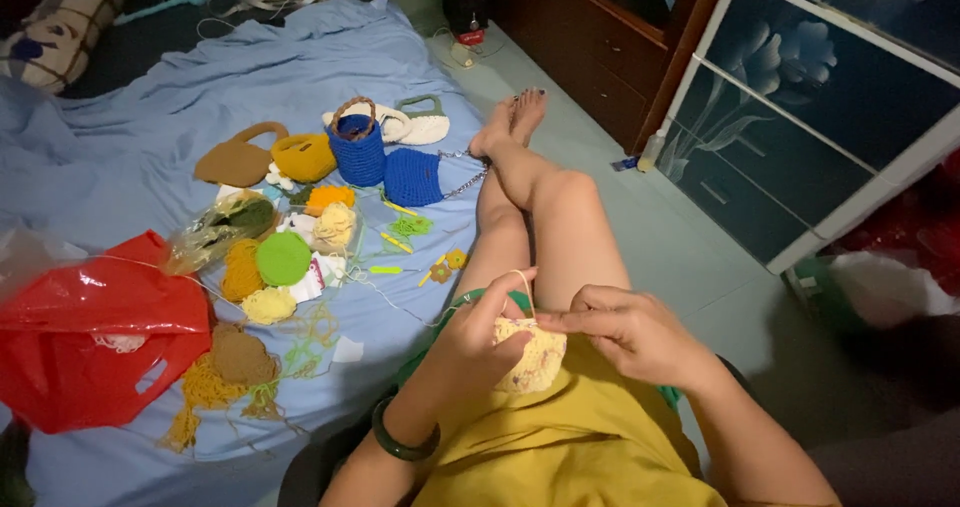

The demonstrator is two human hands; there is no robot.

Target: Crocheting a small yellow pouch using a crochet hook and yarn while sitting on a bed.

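Observation:
My left hand (478,339) holds a small pale yellow crochet piece (533,359) over my lap, with a strand of yarn looped over its fingers. My right hand (628,332) pinches the top edge of the same piece from the right; whether it holds a hook I cannot tell. A dark green bangle (402,439) sits on my left wrist. The yarn strand (395,302) runs from the piece out to the left over the blue sheet. My legs stretch forward, crossed at the ankles.
On the blue sheet (140,157) lie a blue crochet basket (357,147), a blue pouch (413,177), brown and yellow crochet bags, several yarn balls (283,258) and a red plastic bag (90,337). A dark cabinet with white frame (800,117) stands at right.

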